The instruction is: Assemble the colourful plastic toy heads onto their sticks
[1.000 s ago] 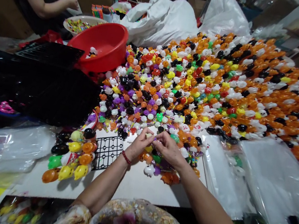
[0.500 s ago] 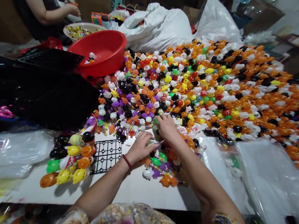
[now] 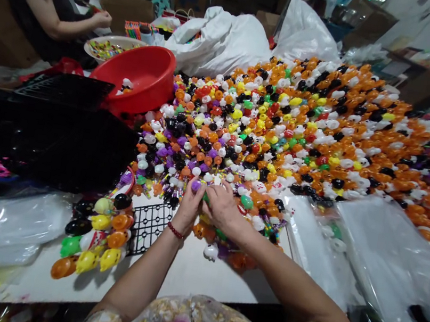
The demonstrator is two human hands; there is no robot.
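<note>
My left hand [image 3: 189,206] is closed, with a small purple plastic piece [image 3: 195,185] showing between thumb and fingers. My right hand [image 3: 223,206] meets it, its fingers closed around something whose green edge [image 3: 206,197] barely shows; the rest is hidden. Both hands are over the near edge of a big heap of small plastic figures [image 3: 283,139] in orange, white, black, yellow and purple. Under my right forearm lies a smaller pile with a white figure [image 3: 211,252]. Left of my left wrist is a black plastic grid [image 3: 150,227], partly filled with coloured figures [image 3: 87,260].
A red basin [image 3: 146,78] stands at the back left, beside a pale bowl [image 3: 94,49] of small colourful pieces. Black plastic [image 3: 50,131] lies at the left. Clear bags [image 3: 378,255] lie at the right, others [image 3: 4,221] at the left. A person's arm [image 3: 57,24] shows at the far left.
My right hand has come left and down from the heap to my left hand. My left hand has risen slightly and now shows a purple piece. The view has shifted slightly.
</note>
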